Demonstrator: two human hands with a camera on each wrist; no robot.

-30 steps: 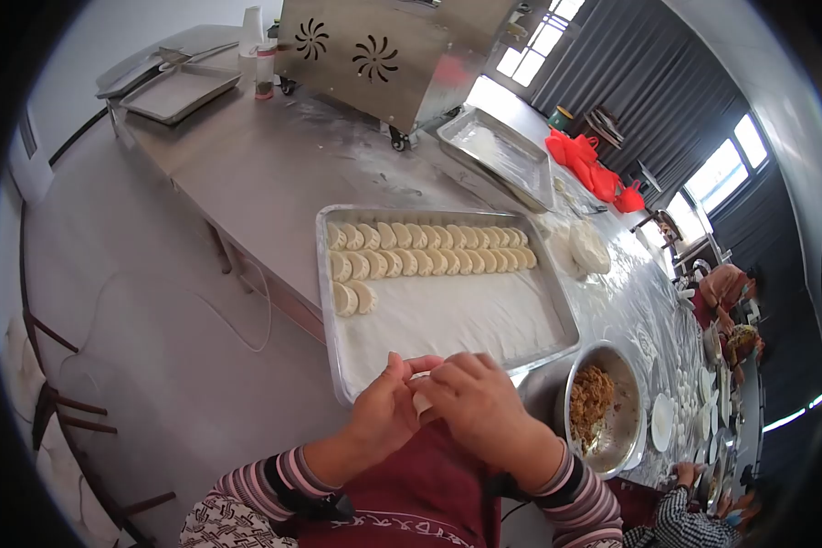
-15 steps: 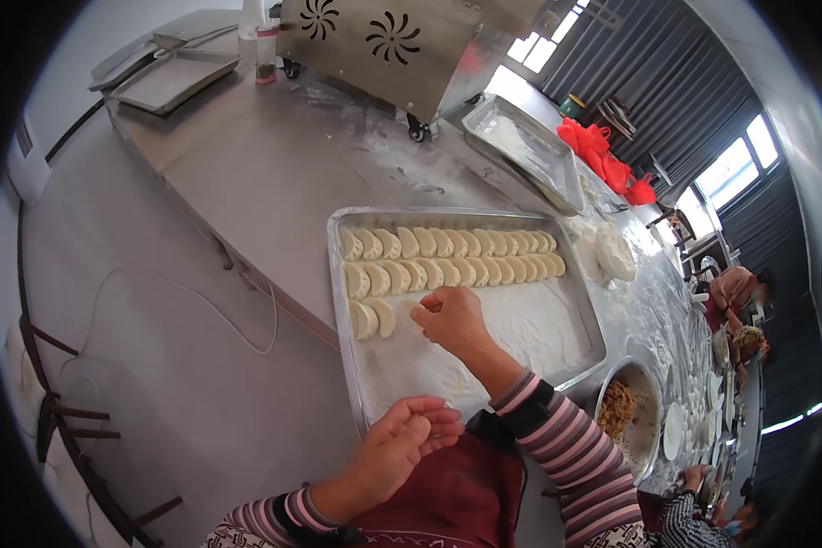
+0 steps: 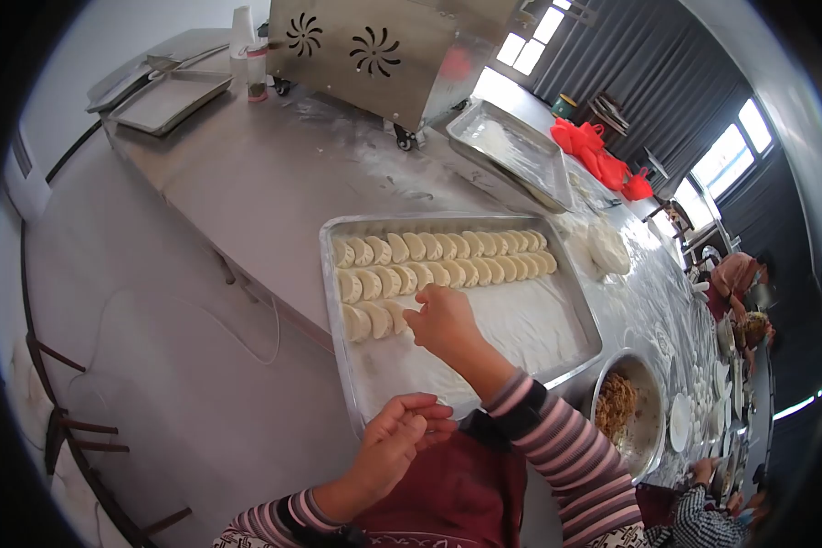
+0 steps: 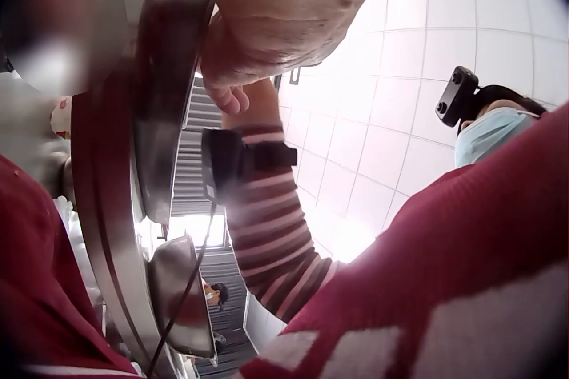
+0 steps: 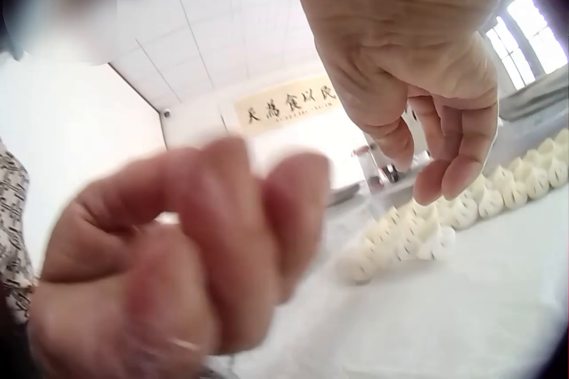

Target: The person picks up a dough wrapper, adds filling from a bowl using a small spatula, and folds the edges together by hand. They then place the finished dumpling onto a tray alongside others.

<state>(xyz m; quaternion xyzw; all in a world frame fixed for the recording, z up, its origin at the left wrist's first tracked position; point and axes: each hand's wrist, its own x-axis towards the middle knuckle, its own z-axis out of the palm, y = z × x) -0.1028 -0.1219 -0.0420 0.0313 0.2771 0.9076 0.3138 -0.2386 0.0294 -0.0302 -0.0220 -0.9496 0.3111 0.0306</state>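
Crimped half-moon dumplings (image 3: 440,274) lie in two long rows in a metal tray (image 3: 575,365) lined with white cloth, with a short third row at its left. My right hand (image 3: 449,327) is low over the third row, beside its last dumpling (image 3: 397,316). In the right wrist view, the right hand's fingers (image 5: 458,143) hang loosely bent above the dumplings, with no dumpling between them. My left hand (image 3: 395,442) is by the tray's near edge, palm turned inward, fingers relaxed and nothing seen in it.
A metal bowl of brown filling (image 3: 616,406) stands right of the tray. Beyond are a lump of dough (image 3: 607,248), a floury tray (image 3: 511,151) and a wheeled steel machine (image 3: 384,55). Other people (image 3: 735,283) work along the floured table at right.
Both hands were together at the apron; the right hand then went out to the third row with a dumpling, which now lies beside the other two. The left hand stayed near the tray's front.
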